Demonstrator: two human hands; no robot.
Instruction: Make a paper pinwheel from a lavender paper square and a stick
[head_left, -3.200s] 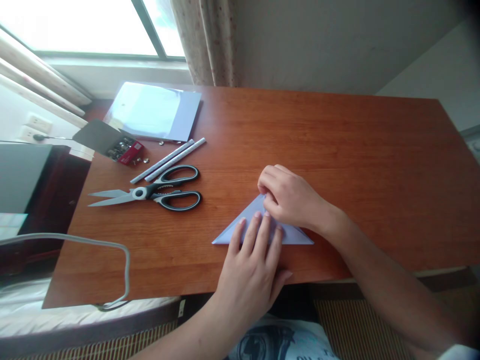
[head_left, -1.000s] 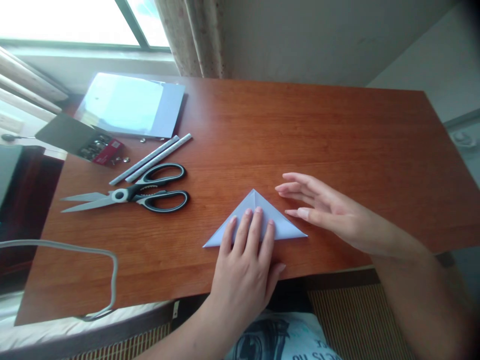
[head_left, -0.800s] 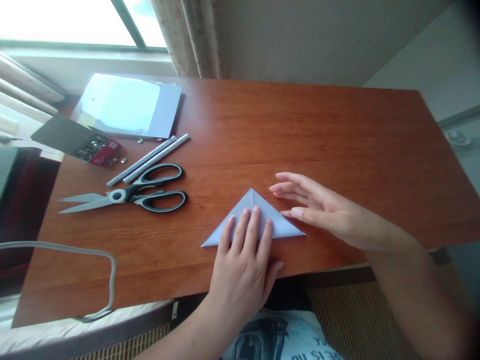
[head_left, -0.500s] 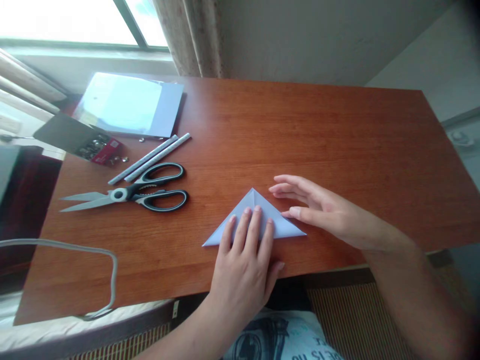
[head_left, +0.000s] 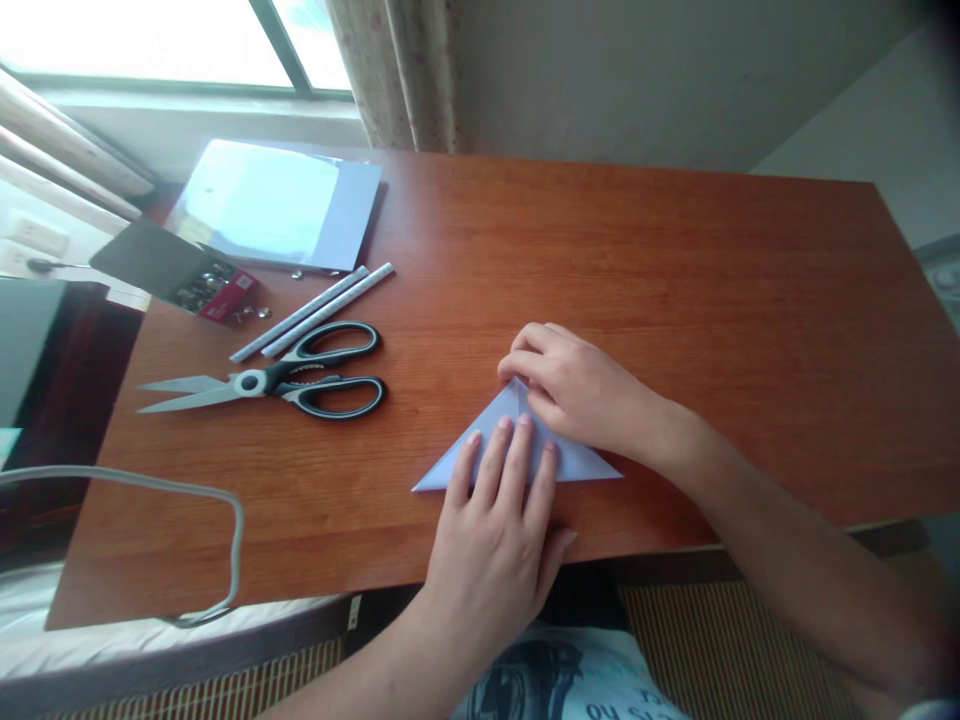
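A pale sheet of paper (head_left: 583,465), folded into a triangle, lies on the brown table with its long edge towards me. My left hand (head_left: 491,530) rests flat on it, fingers spread a little and holding it down against the tabletop. Over the top corner of the triangle, the fingers of my right hand (head_left: 566,380) are curled and closed on the paper. That hand hides part of the right slanting edge, and its fingertips are partly out of sight.
Open scissors (head_left: 259,383) lie left of the paper, with two silvery rolled tubes (head_left: 330,310) behind them. Further back are a small box of metal clips (head_left: 217,290) and a plastic-covered pack of sheets (head_left: 345,215). A grey cable (head_left: 236,540) crosses the table's left front.
My right hand has moved left from beside the paper to its top corner, and its fingers have gone from spread to curled. My left hand stays flat on the paper.
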